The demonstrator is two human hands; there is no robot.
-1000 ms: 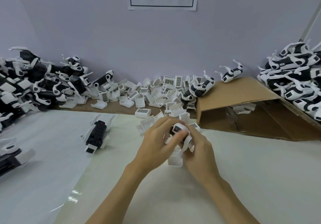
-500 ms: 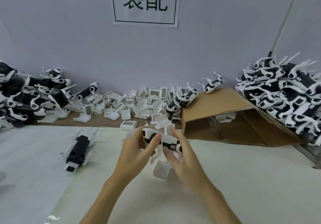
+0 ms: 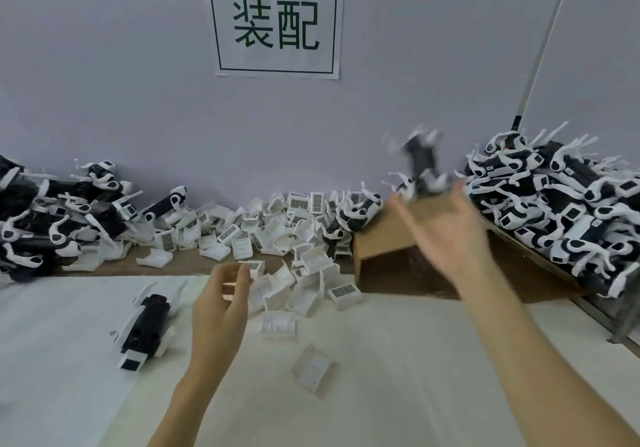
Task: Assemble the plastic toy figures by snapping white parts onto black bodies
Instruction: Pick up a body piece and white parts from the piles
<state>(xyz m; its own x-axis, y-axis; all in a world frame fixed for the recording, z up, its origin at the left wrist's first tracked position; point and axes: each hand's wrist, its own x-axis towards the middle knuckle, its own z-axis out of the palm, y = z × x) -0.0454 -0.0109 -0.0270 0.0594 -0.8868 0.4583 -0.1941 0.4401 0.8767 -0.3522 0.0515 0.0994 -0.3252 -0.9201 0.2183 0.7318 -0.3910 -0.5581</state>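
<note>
Black-and-white toy figure (image 3: pixel 420 162) airborne, motion-blurred, upright-ish, white limbs splayed, above the cardboard near the right-hand heap of finished figures (image 3: pixel 561 211). Second figure (image 3: pixel 147 325) lies flat on the white sheet, black body, white side parts. Loose white parts (image 3: pixel 287 238), several barcode-labelled, heaped mid-table; one blurred white part (image 3: pixel 313 368) lies apart, nearer the viewer. Left heap of figures (image 3: pixel 52 218) against the wall.

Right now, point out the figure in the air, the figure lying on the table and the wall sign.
airborne figure (image 3: pixel 419 162), head view, its blurred black body
lying figure (image 3: pixel 147 328), head view, its black back
wall sign (image 3: pixel 276 23), head view, its printed characters
</note>
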